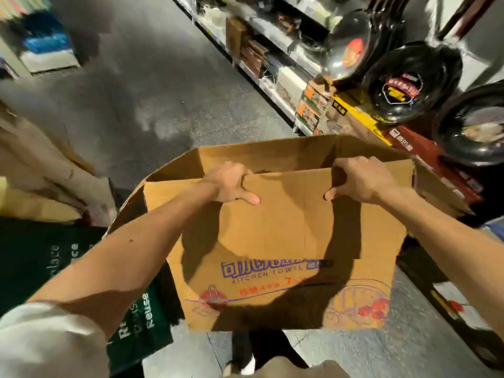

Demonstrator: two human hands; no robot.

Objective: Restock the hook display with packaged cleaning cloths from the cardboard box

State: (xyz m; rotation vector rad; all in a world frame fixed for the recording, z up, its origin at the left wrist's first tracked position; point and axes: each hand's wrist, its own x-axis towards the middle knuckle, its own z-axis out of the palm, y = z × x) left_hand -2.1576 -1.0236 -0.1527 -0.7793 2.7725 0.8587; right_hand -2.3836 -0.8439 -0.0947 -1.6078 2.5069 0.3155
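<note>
Cardboard box [286, 241] hangs in the air in a shop aisle, gripped by its near wall. The left hand's [227, 184] fingers [240, 174] curl over the top edge into the box, with the thumb [246, 198] pressed flat on the outer face. The right hand [364, 181] clamps the same edge further right in the same way, its thumb [331, 194] on the outside. Both forearms reach forward, well apart, and a white sleeve [49, 342] is bunched up on the left arm.

The box's long axis runs left to right across the view. Its open top faces up and slightly away from the person, and the printed wall, lettered "KITCHEN TOWEL", faces them, right way up. The flaps stand open. The inside is too shadowed to tell what it holds.

Below lies a grey speckled floor [177, 105]. A dark green bag [41, 263] and loose brown cardboard [41, 165] sit to the left. On the right, shelves [272, 80] carry boxed goods, with black woks [409, 83] hanging nearer the person.
</note>
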